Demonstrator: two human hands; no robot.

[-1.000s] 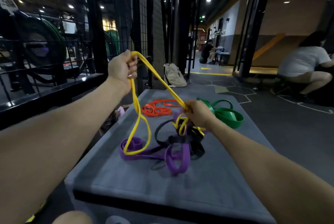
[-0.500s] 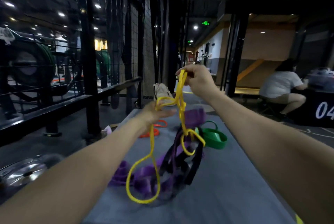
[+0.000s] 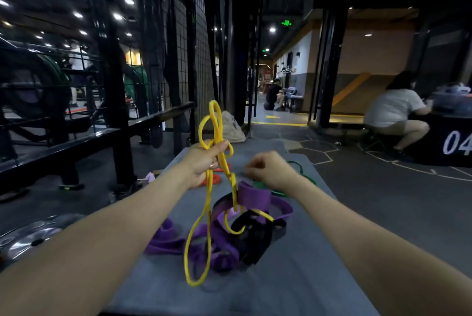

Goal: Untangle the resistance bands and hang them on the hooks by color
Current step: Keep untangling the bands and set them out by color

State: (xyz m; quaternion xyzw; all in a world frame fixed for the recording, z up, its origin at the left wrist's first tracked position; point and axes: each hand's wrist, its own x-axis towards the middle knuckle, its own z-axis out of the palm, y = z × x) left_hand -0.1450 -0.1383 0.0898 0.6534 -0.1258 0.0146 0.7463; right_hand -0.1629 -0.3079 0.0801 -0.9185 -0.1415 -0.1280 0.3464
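My left hand grips the yellow band above the grey padded box. One loop of the band stands up over my fist and long loops hang down. Its lower part is threaded through a tangle of a purple band and a black band lying on the box. My right hand hovers to the right of the yellow band with curled fingers and holds nothing. An orange band lies partly hidden behind my left hand. A green band is half hidden behind my right wrist.
A black metal rack with wire mesh rises at the left of the box. A beige bag sits on the floor past the box's far end. A weight plate lies low on the left. A person sits at the right.
My right hand has let go of the yellow band and dropped to the right. My left hand now grips the band higher up, and the lifted purple and black tangle has sunk onto the box.
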